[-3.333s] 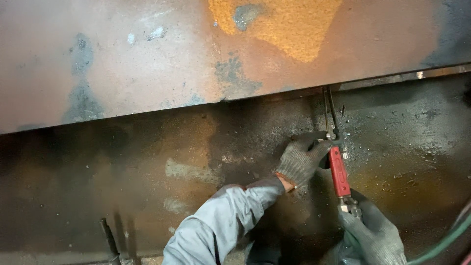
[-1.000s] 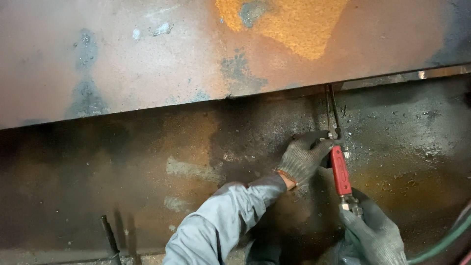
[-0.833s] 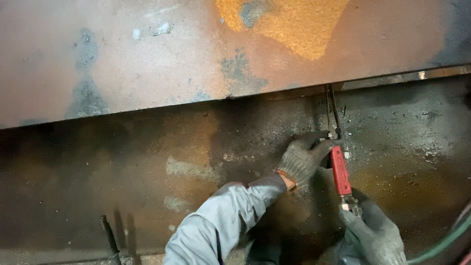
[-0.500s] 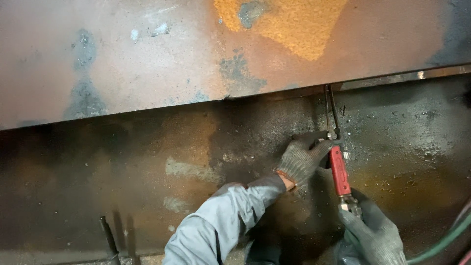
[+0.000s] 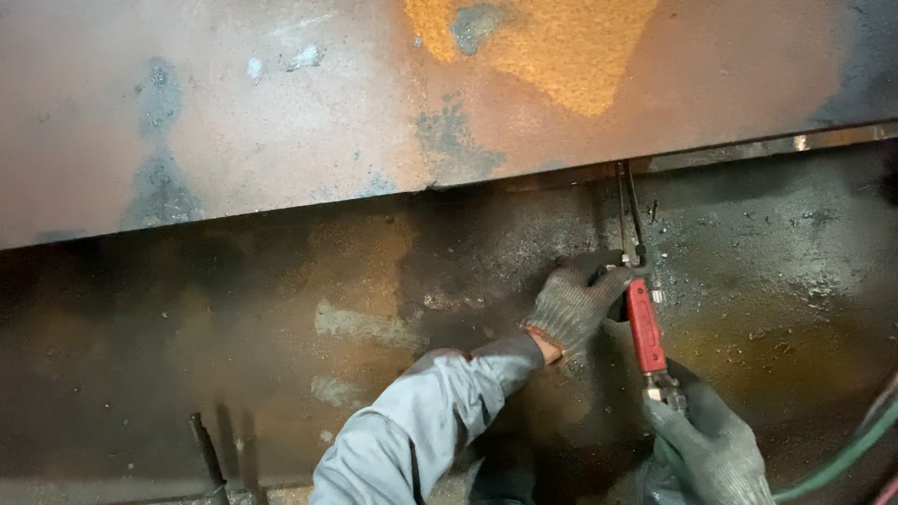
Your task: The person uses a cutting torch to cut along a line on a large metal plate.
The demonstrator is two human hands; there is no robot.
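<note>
Left hand (image 5: 575, 304) grip closed around front of red torch (image 5: 645, 327), right of centre; right hand (image 5: 706, 449) grip closed on rear end, lower right.

"What is seen all around?"
"A big rusty metal plate (image 5: 281, 122) is seen on top, with an orange patch (image 5: 561, 47). A dark, dirty metal surface (image 5: 234, 318) is spread below, speckled with bits."

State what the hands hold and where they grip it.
A red-handled cutting torch: right hand grips its rear end by the hoses, left hand steadies the front of the handle.
</note>
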